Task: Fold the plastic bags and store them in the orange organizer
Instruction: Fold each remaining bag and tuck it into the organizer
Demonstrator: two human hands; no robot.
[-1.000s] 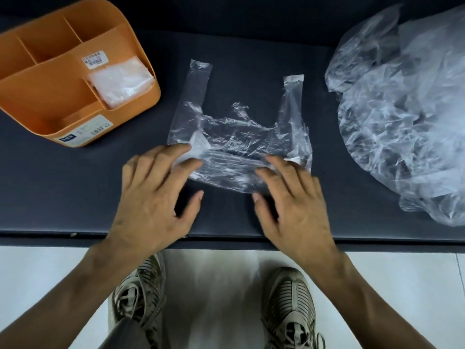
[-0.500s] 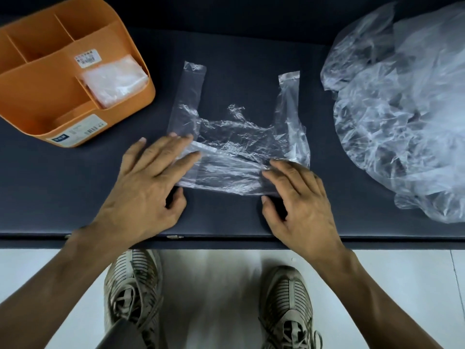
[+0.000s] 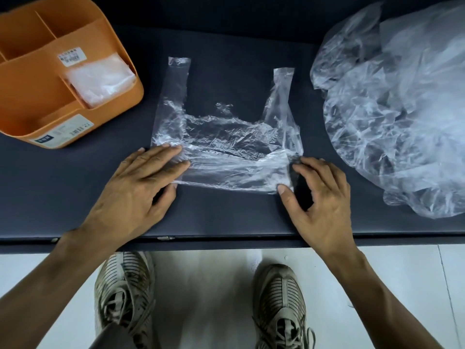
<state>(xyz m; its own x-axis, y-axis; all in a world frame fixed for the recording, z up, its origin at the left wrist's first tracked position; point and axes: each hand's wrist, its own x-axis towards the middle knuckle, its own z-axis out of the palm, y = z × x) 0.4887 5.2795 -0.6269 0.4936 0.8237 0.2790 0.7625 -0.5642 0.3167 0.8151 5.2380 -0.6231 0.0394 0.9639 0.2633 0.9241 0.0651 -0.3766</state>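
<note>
Clear plastic bag (image 3: pixel 226 147) flat mid-table, near edge folded up — thin, limp, slippery. Left hand (image 3: pixel 136 195) pressing with straight fingers; right hand (image 3: pixel 319 197) pinching the folded corner. Best held at the fold's corners.

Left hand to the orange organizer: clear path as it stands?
Probably yes. The left hand rests flat on the plastic bag; only bare table lies between it and the orange organizer.

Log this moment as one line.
step: folding clear bag | left hand: flat on bag's left edge | right hand: at its right edge | organizer: one folded bag stored | pile: waiting
</note>
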